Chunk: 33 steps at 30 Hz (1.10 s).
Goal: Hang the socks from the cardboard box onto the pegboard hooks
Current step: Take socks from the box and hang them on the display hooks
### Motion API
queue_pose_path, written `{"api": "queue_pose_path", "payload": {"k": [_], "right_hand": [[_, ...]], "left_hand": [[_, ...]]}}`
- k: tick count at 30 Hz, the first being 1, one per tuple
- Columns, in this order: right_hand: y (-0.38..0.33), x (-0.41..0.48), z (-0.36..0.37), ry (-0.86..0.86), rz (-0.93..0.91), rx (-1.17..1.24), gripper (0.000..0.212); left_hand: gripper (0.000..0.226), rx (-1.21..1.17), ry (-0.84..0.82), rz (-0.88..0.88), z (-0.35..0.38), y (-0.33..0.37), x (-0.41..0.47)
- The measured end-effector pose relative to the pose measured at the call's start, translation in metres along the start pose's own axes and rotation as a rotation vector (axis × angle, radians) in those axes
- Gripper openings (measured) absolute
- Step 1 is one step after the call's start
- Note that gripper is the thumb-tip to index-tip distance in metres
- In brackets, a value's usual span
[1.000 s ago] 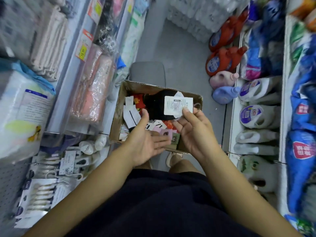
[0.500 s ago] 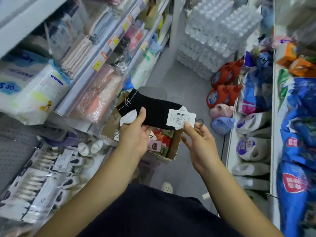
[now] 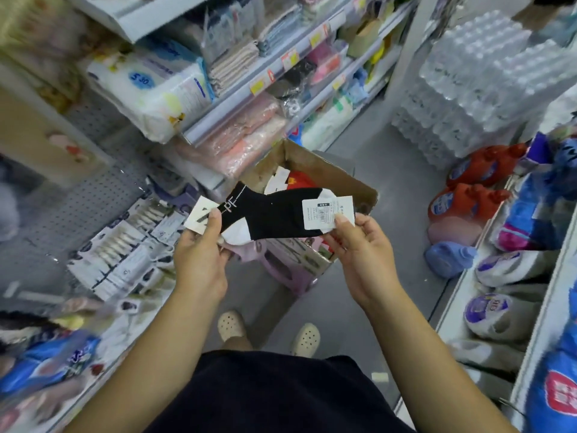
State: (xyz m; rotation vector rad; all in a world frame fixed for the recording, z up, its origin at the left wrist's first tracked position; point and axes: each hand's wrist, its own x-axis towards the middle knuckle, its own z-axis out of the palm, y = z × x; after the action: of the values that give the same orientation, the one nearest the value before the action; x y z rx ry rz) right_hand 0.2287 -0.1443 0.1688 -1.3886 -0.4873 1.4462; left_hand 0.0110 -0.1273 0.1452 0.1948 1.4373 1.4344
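A person in a shop aisle holds a black sock with white heel and toe level in 2 hands, just above the open cardboard box of socks. The left hand pinches the cuff end, thumb on top beside a white card. The right hand pinches the barcode label at the toe end. The grey pegboard stands to the left, apart from the sock. Red detergent bottles sit at right.
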Motion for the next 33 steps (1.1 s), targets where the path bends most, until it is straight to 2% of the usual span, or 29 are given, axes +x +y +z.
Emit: {"api": "queue_pose_path", "payload": {"k": [7, 13, 19, 26, 33], "right_hand": [[0.022, -0.036, 0.073, -0.153, -0.007, 0.002, 0.026], [0.051, -0.078, 0.160, -0.313, -0.078, -0.038, 0.011], [0.109, -0.167, 0.276, -0.524, -0.260, -0.264, 0.013], [0.153, -0.260, 0.368, -0.797, -0.452, -0.435, 0.020], [0.136, -0.269, 0.405, -0.894, -0.502, -0.464, 0.028]], "left_hand": [[0.012, -0.100, 0.191, 0.104, -0.087, 0.029, -0.007], [0.008, -0.148, 0.310, 0.231, -0.187, 0.081, -0.022], [0.010, -0.027, 0.171, 0.379, -0.276, 0.135, -0.063], [0.037, 0.011, -0.013, 0.446, -0.354, 0.189, -0.089], [0.027, 0.014, 0.020, 0.480, -0.396, 0.229, -0.085]]}}
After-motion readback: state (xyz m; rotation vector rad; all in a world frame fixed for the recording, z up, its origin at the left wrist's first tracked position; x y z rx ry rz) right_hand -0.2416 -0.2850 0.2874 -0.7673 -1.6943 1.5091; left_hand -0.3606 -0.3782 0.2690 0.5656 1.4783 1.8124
